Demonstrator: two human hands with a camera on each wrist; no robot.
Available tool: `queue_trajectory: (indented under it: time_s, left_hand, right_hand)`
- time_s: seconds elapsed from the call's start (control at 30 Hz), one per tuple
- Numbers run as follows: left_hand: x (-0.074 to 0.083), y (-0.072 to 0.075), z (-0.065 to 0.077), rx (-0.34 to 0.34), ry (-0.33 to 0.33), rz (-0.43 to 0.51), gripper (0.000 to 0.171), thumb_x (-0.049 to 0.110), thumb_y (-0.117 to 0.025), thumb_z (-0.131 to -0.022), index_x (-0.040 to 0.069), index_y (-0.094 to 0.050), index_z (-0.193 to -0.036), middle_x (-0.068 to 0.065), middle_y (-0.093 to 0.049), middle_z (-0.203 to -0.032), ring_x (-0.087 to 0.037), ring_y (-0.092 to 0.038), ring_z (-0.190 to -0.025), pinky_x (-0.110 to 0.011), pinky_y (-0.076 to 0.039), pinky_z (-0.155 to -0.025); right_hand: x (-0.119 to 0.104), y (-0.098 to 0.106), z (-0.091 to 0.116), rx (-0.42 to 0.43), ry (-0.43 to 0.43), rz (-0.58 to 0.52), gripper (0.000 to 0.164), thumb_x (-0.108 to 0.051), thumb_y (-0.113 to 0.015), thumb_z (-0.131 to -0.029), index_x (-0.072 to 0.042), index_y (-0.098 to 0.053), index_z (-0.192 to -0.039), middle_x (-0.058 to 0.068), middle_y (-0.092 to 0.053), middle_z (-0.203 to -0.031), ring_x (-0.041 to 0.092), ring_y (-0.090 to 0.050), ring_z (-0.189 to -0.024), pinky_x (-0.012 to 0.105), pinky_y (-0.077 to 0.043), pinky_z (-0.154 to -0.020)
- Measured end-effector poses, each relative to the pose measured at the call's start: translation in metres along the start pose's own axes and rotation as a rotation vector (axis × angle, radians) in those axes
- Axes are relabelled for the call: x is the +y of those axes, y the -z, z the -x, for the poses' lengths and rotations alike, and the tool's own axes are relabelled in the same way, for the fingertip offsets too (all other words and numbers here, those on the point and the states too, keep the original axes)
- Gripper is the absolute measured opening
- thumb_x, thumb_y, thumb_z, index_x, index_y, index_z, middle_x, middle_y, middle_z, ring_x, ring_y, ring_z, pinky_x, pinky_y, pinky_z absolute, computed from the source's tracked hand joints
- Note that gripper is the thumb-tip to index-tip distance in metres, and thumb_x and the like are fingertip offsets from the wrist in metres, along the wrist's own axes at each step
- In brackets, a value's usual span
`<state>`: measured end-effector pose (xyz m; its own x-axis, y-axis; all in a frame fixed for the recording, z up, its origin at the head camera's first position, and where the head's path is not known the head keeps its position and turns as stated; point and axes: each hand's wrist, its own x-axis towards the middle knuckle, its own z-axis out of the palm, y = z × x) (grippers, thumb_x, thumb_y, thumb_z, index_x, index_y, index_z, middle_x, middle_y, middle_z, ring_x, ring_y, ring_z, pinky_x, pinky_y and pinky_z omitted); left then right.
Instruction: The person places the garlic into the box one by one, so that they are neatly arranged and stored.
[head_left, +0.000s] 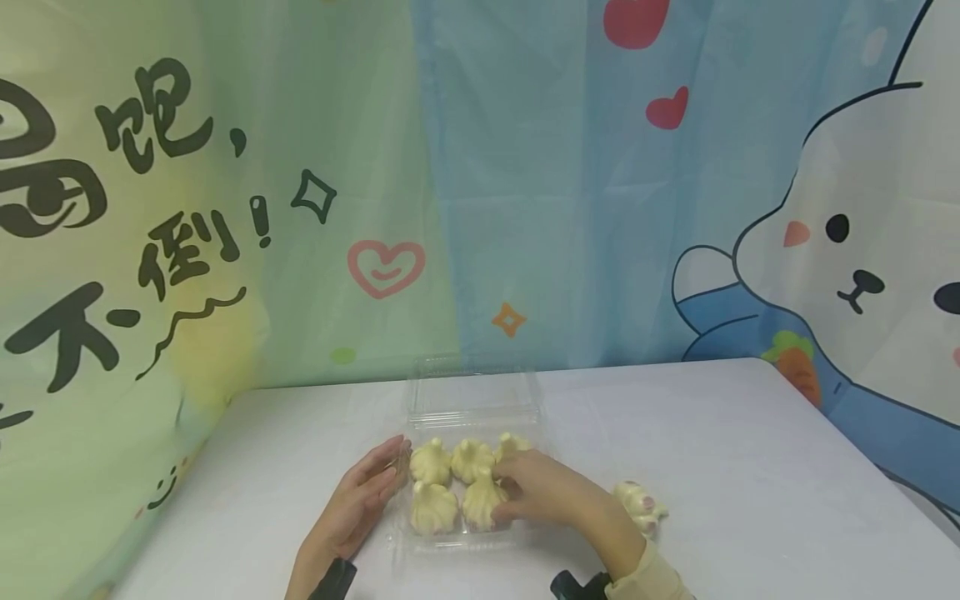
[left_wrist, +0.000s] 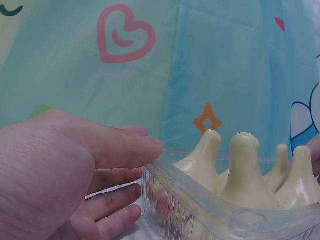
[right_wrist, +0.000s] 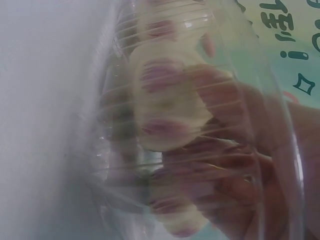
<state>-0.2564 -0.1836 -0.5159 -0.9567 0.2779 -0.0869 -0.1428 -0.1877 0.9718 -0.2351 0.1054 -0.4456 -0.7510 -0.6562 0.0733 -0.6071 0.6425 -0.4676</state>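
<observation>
Inside a clear plastic clamshell box (head_left: 450,540) sit several pale garlic bulbs (head_left: 433,508) in two rows, stems upward. My right hand (head_left: 551,492) reaches in over the box's right side. Its thumb and fingers grip the front garlic bulb (head_left: 482,502) beside the front-left one. In the right wrist view, this garlic bulb (right_wrist: 165,105) shows purple patches through the ribbed wall. My left hand (head_left: 363,496) is at the box's left side. In the left wrist view, its thumb (left_wrist: 135,148) touches the rim corner, and the other fingers extend loosely along the outer wall.
Another garlic bulb (head_left: 640,506) lies on the white table (head_left: 720,450), right of the box and partly behind my right forearm. The box's transparent lid (head_left: 474,396) stands folded back toward the printed curtain (head_left: 517,208) behind the table.
</observation>
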Motion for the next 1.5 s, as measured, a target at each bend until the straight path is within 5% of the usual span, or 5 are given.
queue_trajectory:
  time_s: [0.7, 0.8, 0.93, 1.27, 1.5]
  left_hand:
    - [-0.001, 0.0, 0.002, -0.028, 0.029, -0.008, 0.055, 0.013, -0.053, -0.095, 0.007, -0.032, -0.146, -0.012, -0.03, -0.154, -0.023, -0.032, -0.142, -0.019, -0.04, -0.106]
    - [-0.001, 0.0, 0.002, -0.028, 0.028, -0.008, 0.055, 0.013, -0.052, -0.095, 0.007, -0.032, -0.146, -0.011, -0.03, -0.154, -0.025, -0.03, -0.143, -0.019, -0.04, -0.106]
    - [-0.001, 0.0, 0.001, -0.028, 0.029, -0.015, 0.055, 0.013, -0.052, -0.096, 0.008, -0.033, -0.146, -0.011, -0.029, -0.154, -0.026, -0.028, -0.143, -0.019, -0.04, -0.105]
    - [0.0, 0.0, 0.002, -0.028, 0.024, -0.019, 0.054, 0.013, -0.051, -0.096, 0.007, -0.032, -0.146, -0.011, -0.029, -0.154, -0.026, -0.027, -0.144, -0.021, -0.038, -0.108]
    - [0.001, -0.001, 0.0, -0.01, 0.012, -0.027, 0.053, 0.015, -0.053, -0.095, 0.009, -0.037, -0.145, -0.011, -0.031, -0.154, -0.028, -0.026, -0.144, -0.029, -0.034, -0.112]
  right_hand:
    - [0.004, 0.004, 0.006, 0.015, -0.001, 0.029, 0.027, -0.03, -0.074, -0.078, -0.009, -0.058, -0.074, 0.001, -0.05, -0.069, 0.001, -0.033, -0.064, 0.016, -0.031, -0.056]
    - [0.004, 0.008, 0.008, 0.017, -0.022, 0.02, 0.023, -0.03, -0.073, -0.08, -0.01, -0.067, -0.088, 0.002, -0.06, -0.081, 0.004, -0.047, -0.07, 0.018, -0.043, -0.062]
    - [0.002, 0.017, 0.012, 0.011, -0.086, -0.043, 0.04, -0.028, -0.072, -0.082, -0.005, -0.066, -0.115, 0.006, -0.067, -0.107, 0.02, -0.064, -0.092, 0.031, -0.055, -0.081]
    - [0.004, 0.047, 0.029, 0.042, -0.211, -0.13, 0.049, -0.033, -0.068, -0.086, -0.005, -0.059, -0.125, 0.008, -0.063, -0.122, 0.026, -0.062, -0.105, 0.043, -0.054, -0.087]
    - [0.017, 0.071, 0.049, 0.055, -0.216, -0.121, 0.056, -0.036, -0.067, -0.086, -0.006, -0.054, -0.131, 0.012, -0.06, -0.128, 0.03, -0.06, -0.113, 0.047, -0.051, -0.094]
